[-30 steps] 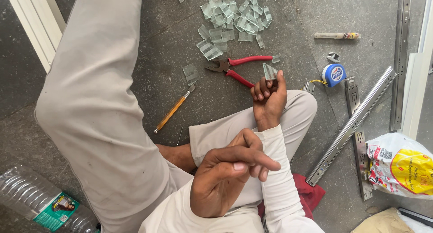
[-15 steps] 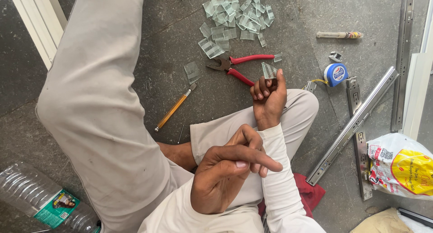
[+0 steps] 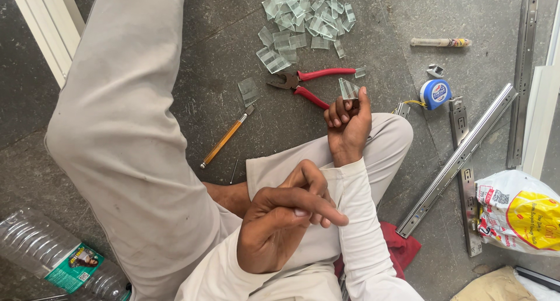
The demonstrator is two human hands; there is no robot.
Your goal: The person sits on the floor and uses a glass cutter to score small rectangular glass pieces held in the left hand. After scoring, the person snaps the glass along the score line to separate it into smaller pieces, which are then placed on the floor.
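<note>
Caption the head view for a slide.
Seated on the floor, right hand pinches a glass piece near red pliers; left hand empty.

One head-worn camera looks almost straight down from close above the seated person's lap. It takes in both hands, the bent knees and the grey floor around them.

The plastic bottle is running off the near-left edge. The right hand is covering part of the glass piece. The yellow bag is getting cropped at the right.
</note>
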